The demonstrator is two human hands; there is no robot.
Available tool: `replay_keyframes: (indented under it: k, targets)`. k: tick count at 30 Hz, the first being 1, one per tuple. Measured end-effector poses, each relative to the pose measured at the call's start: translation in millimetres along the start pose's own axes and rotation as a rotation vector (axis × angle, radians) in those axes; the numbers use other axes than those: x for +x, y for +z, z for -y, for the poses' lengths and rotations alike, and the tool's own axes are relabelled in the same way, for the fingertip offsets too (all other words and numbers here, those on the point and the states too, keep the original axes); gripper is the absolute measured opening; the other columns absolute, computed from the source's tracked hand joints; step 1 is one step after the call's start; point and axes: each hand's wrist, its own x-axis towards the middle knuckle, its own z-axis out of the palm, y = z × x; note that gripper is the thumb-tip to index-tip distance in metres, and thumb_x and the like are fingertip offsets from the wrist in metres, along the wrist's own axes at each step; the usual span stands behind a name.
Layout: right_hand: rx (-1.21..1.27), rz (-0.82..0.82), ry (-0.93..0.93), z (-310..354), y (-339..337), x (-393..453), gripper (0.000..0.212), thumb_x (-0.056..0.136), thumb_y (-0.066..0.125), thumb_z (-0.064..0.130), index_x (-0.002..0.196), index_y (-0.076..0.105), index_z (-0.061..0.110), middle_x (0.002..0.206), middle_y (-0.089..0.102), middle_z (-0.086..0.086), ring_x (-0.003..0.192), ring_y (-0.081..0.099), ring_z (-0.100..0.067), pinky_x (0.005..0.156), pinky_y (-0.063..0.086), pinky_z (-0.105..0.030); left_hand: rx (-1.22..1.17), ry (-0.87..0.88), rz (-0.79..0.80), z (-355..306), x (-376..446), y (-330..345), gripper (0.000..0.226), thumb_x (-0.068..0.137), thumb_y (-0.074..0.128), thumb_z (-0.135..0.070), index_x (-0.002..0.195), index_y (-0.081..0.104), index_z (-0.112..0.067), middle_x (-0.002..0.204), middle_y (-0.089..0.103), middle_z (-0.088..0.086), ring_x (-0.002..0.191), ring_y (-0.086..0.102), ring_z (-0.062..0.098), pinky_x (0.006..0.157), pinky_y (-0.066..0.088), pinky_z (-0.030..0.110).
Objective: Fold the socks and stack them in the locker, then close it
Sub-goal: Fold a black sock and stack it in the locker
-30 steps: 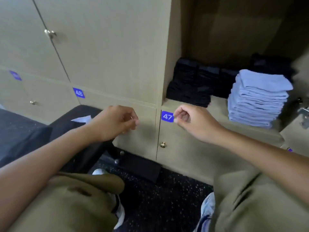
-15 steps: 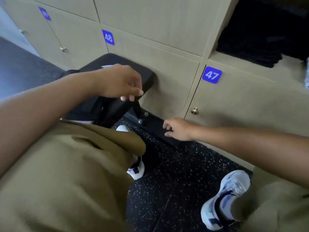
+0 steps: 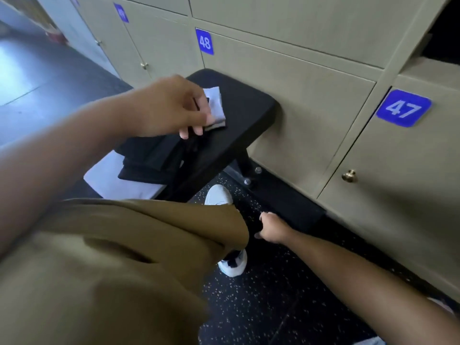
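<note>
Head view: seated person, both hands in frame, locker wall ahead.
Right hand (image 3: pixel 270 229): nearest, low by the knee over the speckled floor; fingers loosely curled, holding nothing.
Left hand (image 3: pixel 171 105): over the black bench (image 3: pixel 249 113); fingertips come down on a small pale folded sock (image 3: pixel 216 105). Whether they pinch it or only touch it, cannot tell; motion blur.
Dark socks (image 3: pixel 149 158): stacked on the bench, just nearer than the left hand, lying on a pale cloth (image 3: pixel 109 180).
Locker (image 3: pixel 443 33): open compartment well to the right of and beyond both hands, only a dark corner in view.
Risk 1: one-handed lift could let the pale fold spring open; cause, thin fingertip hold on springy fabric.
Risk 2: left wrist passing over the dark stack could drag it off the bench edge.
Risk 3: head turned from the locker, so the placing reach starts blind.
Change vs. 0.5 s ago: left hand then hovered empty above the bench, now at the sock; right hand dropped back toward the knee; view swung left, losing most of the compartment.
</note>
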Motion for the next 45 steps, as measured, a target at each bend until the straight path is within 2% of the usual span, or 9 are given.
replay_keyframes:
  k: [5, 11, 20, 27, 29, 31, 36, 40, 45]
  targets:
    - [0.051, -0.078, 0.108, 4.6, 28.0, 16.0, 0.077, 0.077, 0.083, 0.047, 0.132, 0.049, 0.007, 0.138, 0.051, -0.012, 0.123, 0.057, -0.029, 0.094, 0.049, -0.037, 0.07, -0.144, -0.244, 24.5, -0.5, -17.8, 0.013, 0.089, 0.077, -0.027, 0.099, 0.069, -0.024, 0.096, 0.07, -0.009, 0.085, 0.067, 0.015, 0.068, 0.044, 0.023]
    - [0.086, -0.054, 0.151, -1.0, 35.4, 20.9, 0.042, 0.077, 0.085, 0.038, 0.102, 0.063, 0.012, 0.113, 0.071, -0.008, 0.1, 0.069, -0.025, 0.079, 0.055, -0.032, 0.129, -0.314, -0.042, 48.7, -1.9, -19.4, 0.091, 0.067, 0.084, -0.057, 0.145, 0.044, -0.033, 0.147, 0.046, -0.001, 0.12, 0.05, 0.021, 0.1, 0.042, 0.04]
    - [0.191, -0.013, 0.13, -29.7, 13.0, 13.2, 0.058, 0.079, 0.087, 0.029, 0.128, 0.061, 0.012, 0.129, 0.06, -0.008, 0.109, 0.062, -0.021, 0.085, 0.048, -0.025, 0.014, -0.46, 0.086, 53.7, -10.9, -11.8, 0.148, 0.021, 0.089, -0.078, 0.147, 0.024, -0.038, 0.132, 0.061, -0.004, 0.11, 0.062, 0.028, 0.096, 0.054, 0.05]
    - [0.163, -0.048, 0.081, -33.9, -14.0, -5.1, 0.036, 0.073, 0.091, 0.032, 0.097, 0.067, 0.019, 0.104, 0.07, -0.002, 0.088, 0.065, -0.016, 0.073, 0.046, -0.024, 0.195, -0.609, 0.056, 44.1, -15.8, -11.0, 0.114, 0.061, 0.082, -0.067, 0.146, 0.031, -0.011, 0.112, 0.054, 0.01, 0.098, 0.054, 0.033, 0.086, 0.047, 0.048]
    - [0.15, -0.078, 0.044, -31.2, -25.3, -10.1, 0.032, 0.072, 0.091, 0.033, 0.085, 0.066, 0.019, 0.09, 0.068, 0.002, 0.082, 0.064, -0.015, 0.067, 0.044, -0.023, 0.202, -0.534, 0.058, 41.4, -19.0, -14.1, 0.071, 0.068, 0.083, -0.061, 0.11, 0.06, -0.008, 0.086, 0.056, 0.004, 0.074, 0.054, 0.025, 0.087, 0.048, 0.048]
    - [0.146, -0.111, 0.004, -25.4, -38.9, -16.2, 0.03, 0.071, 0.091, 0.033, 0.077, 0.065, 0.02, 0.082, 0.067, 0.003, 0.078, 0.064, -0.015, 0.059, 0.041, -0.021, 0.205, -0.476, 0.052, 37.0, -23.4, -15.7, 0.047, 0.074, 0.082, -0.054, 0.077, 0.055, -0.016, 0.073, 0.053, 0.0, 0.064, 0.05, 0.02, 0.082, 0.046, 0.044]
    - [0.111, -0.154, -0.106, 0.4, -78.9, -38.5, 0.03, 0.073, 0.09, 0.033, 0.076, 0.067, 0.014, 0.075, 0.065, 0.004, 0.078, 0.064, -0.017, 0.059, 0.041, -0.022, 0.255, -0.466, 0.068, 41.8, -27.6, -14.8, 0.099, 0.069, 0.084, -0.058, 0.139, 0.039, -0.004, 0.12, 0.056, 0.011, 0.106, 0.056, 0.034, 0.09, 0.047, 0.044]
    - [0.121, -0.167, -0.185, 22.5, -115.0, -65.4, 0.032, 0.075, 0.089, 0.028, 0.095, 0.074, 0.007, 0.092, 0.073, -0.003, 0.093, 0.068, -0.019, 0.084, 0.053, -0.031, 0.194, -0.381, 0.147, 47.2, -29.6, -16.0, 0.047, 0.076, 0.083, -0.049, 0.103, 0.058, -0.021, 0.088, 0.063, -0.004, 0.085, 0.06, 0.026, 0.091, 0.049, 0.04]
    - [0.133, -0.193, -0.241, 54.7, -166.9, -103.5, 0.021, 0.078, 0.088, 0.025, 0.086, 0.071, 0.014, 0.08, 0.067, 0.006, 0.082, 0.063, -0.014, 0.073, 0.049, -0.026, 0.281, -0.381, 0.066, 50.5, -29.0, -14.6, 0.063, 0.067, 0.087, -0.057, 0.106, 0.065, -0.014, 0.09, 0.066, 0.002, 0.089, 0.063, 0.03, 0.086, 0.051, 0.039]
